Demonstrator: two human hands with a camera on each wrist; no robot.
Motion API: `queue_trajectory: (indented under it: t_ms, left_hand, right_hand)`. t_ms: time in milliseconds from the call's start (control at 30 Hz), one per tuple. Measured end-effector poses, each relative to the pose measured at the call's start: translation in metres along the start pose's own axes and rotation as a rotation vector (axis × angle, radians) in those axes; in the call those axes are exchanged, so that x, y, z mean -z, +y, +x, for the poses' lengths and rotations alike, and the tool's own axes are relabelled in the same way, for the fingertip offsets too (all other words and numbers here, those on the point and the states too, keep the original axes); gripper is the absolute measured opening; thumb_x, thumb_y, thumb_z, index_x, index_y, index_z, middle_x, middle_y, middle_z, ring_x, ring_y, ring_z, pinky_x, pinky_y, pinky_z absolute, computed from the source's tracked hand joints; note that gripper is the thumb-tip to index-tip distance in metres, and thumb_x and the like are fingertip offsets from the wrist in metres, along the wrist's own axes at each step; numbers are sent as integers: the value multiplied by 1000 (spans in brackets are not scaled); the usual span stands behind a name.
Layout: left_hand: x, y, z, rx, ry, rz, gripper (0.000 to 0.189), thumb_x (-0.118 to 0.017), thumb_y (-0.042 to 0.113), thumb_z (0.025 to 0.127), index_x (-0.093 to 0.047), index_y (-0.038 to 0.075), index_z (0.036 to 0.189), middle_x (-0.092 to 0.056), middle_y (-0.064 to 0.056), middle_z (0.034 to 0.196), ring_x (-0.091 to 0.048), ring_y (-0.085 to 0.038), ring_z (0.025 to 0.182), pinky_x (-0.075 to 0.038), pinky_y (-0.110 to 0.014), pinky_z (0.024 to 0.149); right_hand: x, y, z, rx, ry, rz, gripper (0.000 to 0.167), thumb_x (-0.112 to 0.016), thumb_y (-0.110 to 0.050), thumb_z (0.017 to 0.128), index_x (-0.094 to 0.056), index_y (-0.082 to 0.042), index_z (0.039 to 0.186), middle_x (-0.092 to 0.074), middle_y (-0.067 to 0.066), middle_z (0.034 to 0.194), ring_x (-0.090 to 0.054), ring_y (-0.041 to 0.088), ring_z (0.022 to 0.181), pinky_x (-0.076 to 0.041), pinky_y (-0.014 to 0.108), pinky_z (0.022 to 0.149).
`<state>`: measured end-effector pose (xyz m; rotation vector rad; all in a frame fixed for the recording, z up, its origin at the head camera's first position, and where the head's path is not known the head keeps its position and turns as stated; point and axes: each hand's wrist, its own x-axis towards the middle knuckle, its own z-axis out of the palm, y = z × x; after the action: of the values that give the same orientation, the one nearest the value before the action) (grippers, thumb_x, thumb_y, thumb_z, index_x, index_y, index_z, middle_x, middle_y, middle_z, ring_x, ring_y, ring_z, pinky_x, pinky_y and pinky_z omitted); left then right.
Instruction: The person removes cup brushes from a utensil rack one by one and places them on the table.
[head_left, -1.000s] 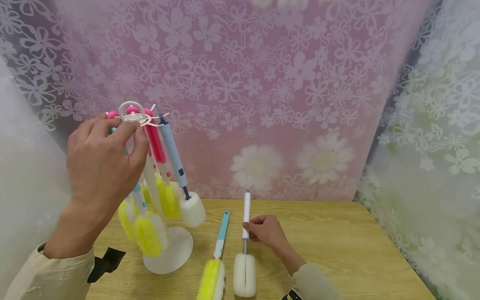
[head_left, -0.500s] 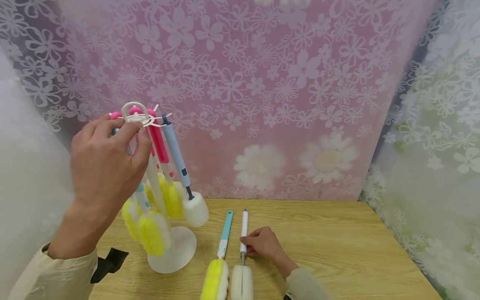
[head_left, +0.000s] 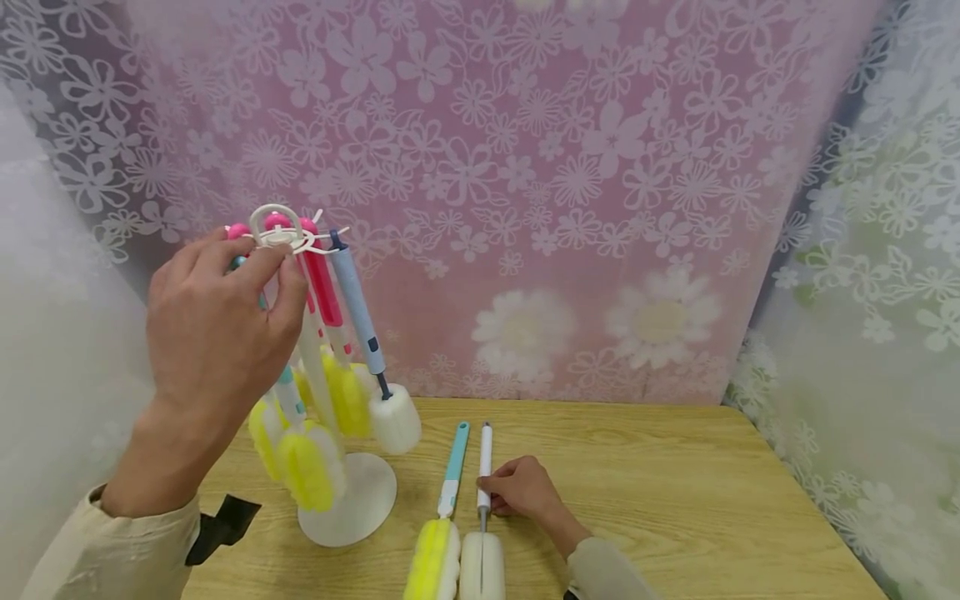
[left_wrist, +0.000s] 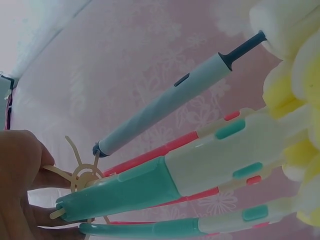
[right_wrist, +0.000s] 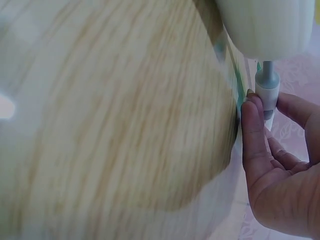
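Observation:
At the left, my left hand (head_left: 225, 325) grips the top of a white rotating-style stand (head_left: 352, 508), its thumb and fingers at the hooked ring. Sponge brushes hang from the hooks: pink-handled ones (head_left: 322, 287), teal-and-white ones (left_wrist: 130, 192) with yellow-and-white heads, and a light blue one (head_left: 358, 308) with a white head. My right hand (head_left: 525, 487) pinches the white handle of a bottle brush (head_left: 485, 454) between thumb and fingers. That brush has a grey neck and a white sponge head, and lies close over the table, handle pointing away.
Just left of the white brush lies another sponge brush (head_left: 433, 554) with a teal-and-white handle and yellow-and-white head. The wooden table (head_left: 645, 483) ends at a pink floral curtain (head_left: 465, 167) behind, with pale sheets at both sides.
My right hand has lowered the white brush toward the table and drawn it nearer, beside the yellow one. The left hand keeps its hold on the stand; the view shifts slightly.

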<state>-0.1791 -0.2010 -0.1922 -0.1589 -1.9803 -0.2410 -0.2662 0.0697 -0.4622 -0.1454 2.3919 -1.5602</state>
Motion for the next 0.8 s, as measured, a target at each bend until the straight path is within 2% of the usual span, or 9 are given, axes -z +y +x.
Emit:
queue_trajectory:
  t_ms: [233,400,633,733,800]
  left_hand:
    - [3,0,0,3,-26,0,36,-47,24,93,-71,3,109,-65,-25,108,-52,-41,117,-38,-60,94]
    - [4,-1,0,-8,-14,9,36,-47,24,92,-72,3,109,-65,-26,104,-53,-43,112,-39,-60,93]
    - [3,0,0,-11,6,-1,36,-48,23,91,-70,10,116,-65,-24,100,-57,-44,101,-42,-61,85]
    - [3,1,1,1,-18,2,36,-47,23,91,-70,11,116,-65,-24,102,-56,-44,100,-42,-61,85]
    - [4,0,2,16,-33,1,35,-47,22,91,-72,10,112,-65,-24,103,-55,-44,103,-41,-60,88]
  right_hand:
    - [-1,-3,-4,0,-9,-5,20,-71,-16,85,-69,4,89,-67,6,67,-65,14,58,-57,31,57]
    - [-2,-2,-5,10,-10,-9,20,-71,-16,85,-70,4,87,-67,7,66,-65,16,58,-57,31,56]
    - [4,2,-7,78,-10,-29,28,-70,-27,87,-71,1,85,-68,5,69,-67,18,63,-57,33,59]
    - [10,1,-10,107,1,-46,33,-69,-33,87,-72,0,83,-68,7,69,-66,20,64,-57,33,60]
    - [14,-1,-11,123,3,-50,36,-68,-34,88,-71,1,84,-68,9,69,-66,22,64,-57,34,60]
